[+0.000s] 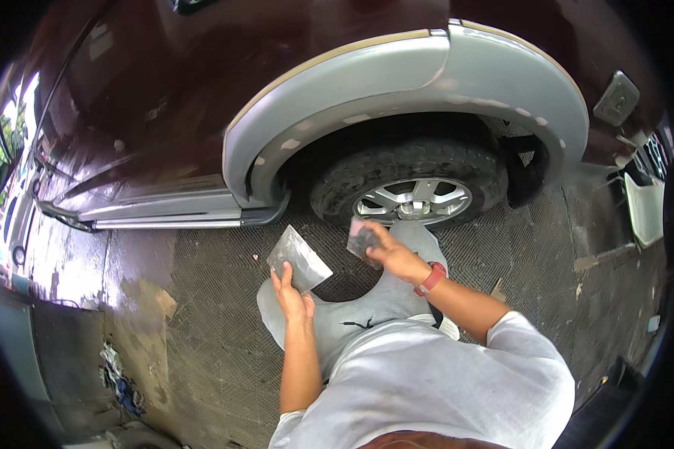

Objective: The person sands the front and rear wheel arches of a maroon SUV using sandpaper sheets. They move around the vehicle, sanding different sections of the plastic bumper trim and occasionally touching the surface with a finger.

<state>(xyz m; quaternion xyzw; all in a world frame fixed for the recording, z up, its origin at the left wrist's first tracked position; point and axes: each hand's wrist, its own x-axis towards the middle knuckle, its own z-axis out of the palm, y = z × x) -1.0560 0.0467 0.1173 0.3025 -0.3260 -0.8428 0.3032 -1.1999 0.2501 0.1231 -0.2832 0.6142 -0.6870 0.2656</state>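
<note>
My left hand [292,298] grips a flat grey metal plate [301,258] by its lower edge, thumb and fingers on either side. The plate is tilted, with paler smears on its face. My right hand [397,257], with a red watch on the wrist, is closed on a small flat spreader [356,238], dark with a pinkish edge. The two tools are apart, above my knees. Beyond them is a car's wheel [419,200] under a grey wheel arch flare [337,86], which carries several pale patches along its inner lip. Neither tool touches the car.
The dark red car body [165,97] spans the far side, with a silver side step [172,218] at left. Ribbed dark floor [217,352] lies around me. Crumpled cloth [122,382] rests at lower left. A pale panel [644,209] stands at far right.
</note>
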